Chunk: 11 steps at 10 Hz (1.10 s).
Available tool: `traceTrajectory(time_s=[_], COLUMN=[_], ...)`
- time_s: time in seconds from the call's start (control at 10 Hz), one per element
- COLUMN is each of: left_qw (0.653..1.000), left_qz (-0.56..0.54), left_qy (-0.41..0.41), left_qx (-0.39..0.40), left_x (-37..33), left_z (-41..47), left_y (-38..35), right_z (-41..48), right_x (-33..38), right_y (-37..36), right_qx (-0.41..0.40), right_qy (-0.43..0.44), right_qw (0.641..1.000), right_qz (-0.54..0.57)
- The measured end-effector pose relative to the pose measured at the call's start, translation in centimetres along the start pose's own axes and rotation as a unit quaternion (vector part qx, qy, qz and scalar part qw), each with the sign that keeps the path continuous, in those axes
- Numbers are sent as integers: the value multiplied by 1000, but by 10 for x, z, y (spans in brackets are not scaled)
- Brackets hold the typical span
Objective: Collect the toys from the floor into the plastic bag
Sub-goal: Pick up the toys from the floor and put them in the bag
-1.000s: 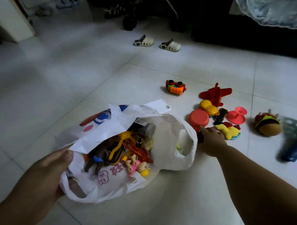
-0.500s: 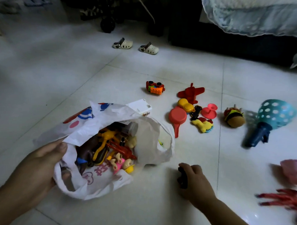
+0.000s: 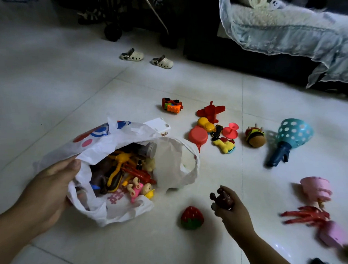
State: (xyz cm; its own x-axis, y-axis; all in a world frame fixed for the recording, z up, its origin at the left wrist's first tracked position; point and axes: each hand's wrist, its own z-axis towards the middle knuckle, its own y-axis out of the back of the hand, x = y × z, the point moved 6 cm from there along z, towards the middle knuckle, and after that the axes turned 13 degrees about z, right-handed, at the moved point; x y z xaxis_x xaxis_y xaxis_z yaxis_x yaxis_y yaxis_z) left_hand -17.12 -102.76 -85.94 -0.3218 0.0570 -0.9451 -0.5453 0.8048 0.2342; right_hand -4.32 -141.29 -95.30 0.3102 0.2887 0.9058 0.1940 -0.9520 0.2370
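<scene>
A white plastic bag (image 3: 171,161) lies open on the tiled floor with several toys inside. My left hand (image 3: 48,190) grips its near-left rim and holds the mouth open. My right hand (image 3: 230,208) is raised just right of the bag and is closed on a small dark brown toy figure (image 3: 221,198). A red strawberry toy (image 3: 192,218) lies on the floor between bag and right hand. Farther back lie a red-orange toy car (image 3: 172,105), a red plane (image 3: 211,109), a red pan (image 3: 198,136), a yellow toy (image 3: 224,146) and a burger toy (image 3: 255,138).
A teal dotted cone toy (image 3: 291,136) lies at the right. A pink cake toy (image 3: 316,188) and a red claw toy (image 3: 306,216) sit at the lower right. Two small white sandals (image 3: 147,57) stand at the back. A dark sofa with a lace cover (image 3: 284,33) fills the back right.
My right hand drew back from the toy cluster toward me, picked up the small dark figure and lifted it off the floor. The view shifted, bringing the strawberry and the right-side toys into sight.
</scene>
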Motion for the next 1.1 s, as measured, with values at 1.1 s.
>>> traceTrajectory(time_s=[1.1], left_qw=[997], left_qz=[-29], left_qy=[73], left_qx=[13], left_x=[3], left_z=[-4], left_y=[19], right_z=[-38], right_x=[108], right_y=[-224], right_qx=[260], right_qy=[-70], right_qw=[962], right_qz=[34])
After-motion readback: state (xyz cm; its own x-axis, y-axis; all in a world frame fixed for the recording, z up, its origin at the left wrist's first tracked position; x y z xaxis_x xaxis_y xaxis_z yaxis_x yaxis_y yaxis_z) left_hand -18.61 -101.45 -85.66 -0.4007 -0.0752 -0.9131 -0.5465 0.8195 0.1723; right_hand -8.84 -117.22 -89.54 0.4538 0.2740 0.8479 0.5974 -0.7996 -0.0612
